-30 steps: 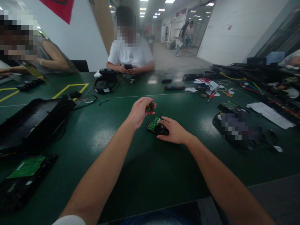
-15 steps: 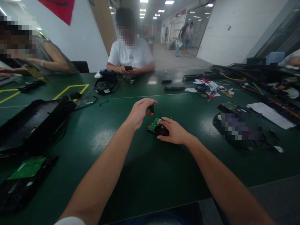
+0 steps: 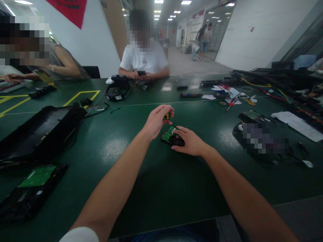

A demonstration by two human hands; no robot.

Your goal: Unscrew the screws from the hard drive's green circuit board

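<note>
In the middle of the table, a small black device with a bare green circuit board (image 3: 168,134) lies flat, board side up. My right hand (image 3: 191,141) is closed on its right end, thumb at the near edge and fingers across the top, hiding part of it. Just above and beyond the board, my left hand (image 3: 156,121) pinches a small black-and-yellow part (image 3: 167,116). Fingers cover most of that part, so its kind does not show.
A long black housing (image 3: 42,129) and a larger board assembly (image 3: 37,176) lie on the left. To the right are a black device (image 3: 262,137), white paper (image 3: 297,124), a red screwdriver (image 3: 230,105) and a wire bundle (image 3: 285,94). A person (image 3: 145,60) sits opposite, holding a phone.
The part in my left hand has turned, so yellow now shows where it looked dark before. My right hand keeps its hold on the device. The whole view has shifted slightly.
</note>
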